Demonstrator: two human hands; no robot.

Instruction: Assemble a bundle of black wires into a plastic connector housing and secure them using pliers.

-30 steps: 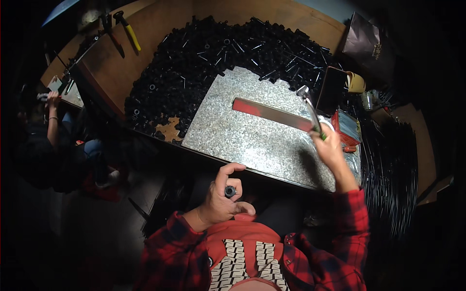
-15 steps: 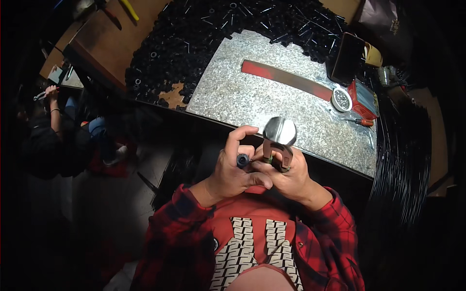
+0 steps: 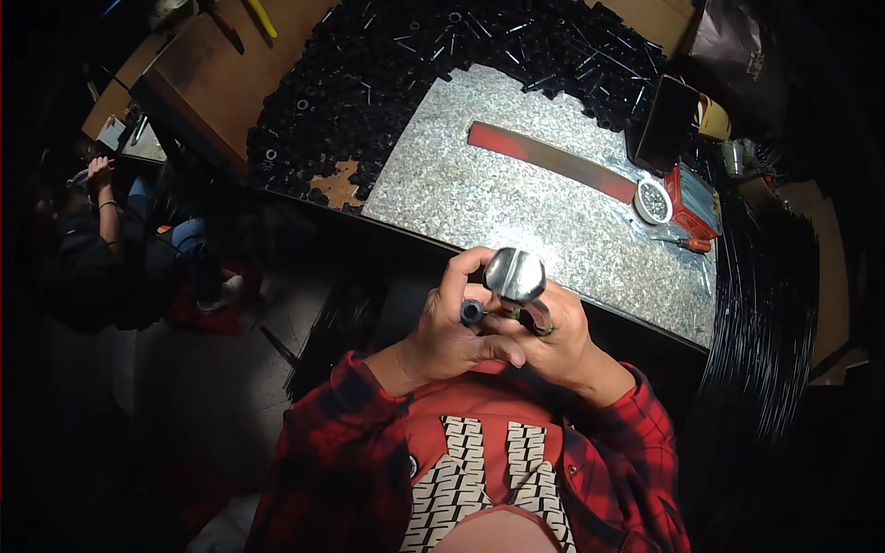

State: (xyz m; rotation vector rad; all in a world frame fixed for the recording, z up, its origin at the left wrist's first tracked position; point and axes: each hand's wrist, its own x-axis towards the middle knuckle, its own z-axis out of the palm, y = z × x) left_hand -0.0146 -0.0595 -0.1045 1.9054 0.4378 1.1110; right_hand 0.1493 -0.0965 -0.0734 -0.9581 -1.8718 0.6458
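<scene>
1. Left hand [image 3: 441,334] grasps a short black hollow cylinder [image 3: 471,311], near side of the speckled grey board [image 3: 442,184]; right hand [image 3: 564,339] grips shiny steel pincers [image 3: 514,275] beside it.
2. This piece seems mid-work; whether the far heap of black parts [image 3: 318,124] is done, I cannot tell.
3. Right: round white bowl [image 3: 655,221] holds small silvery bits; red rectangular box [image 3: 678,195] holds bluish plastic [image 3: 701,195].

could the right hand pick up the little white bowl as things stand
Probably not straight away: the right hand is wrapped around a plier-like tool. Still, the way across the speckled surface to the white bowl looks free.
</scene>
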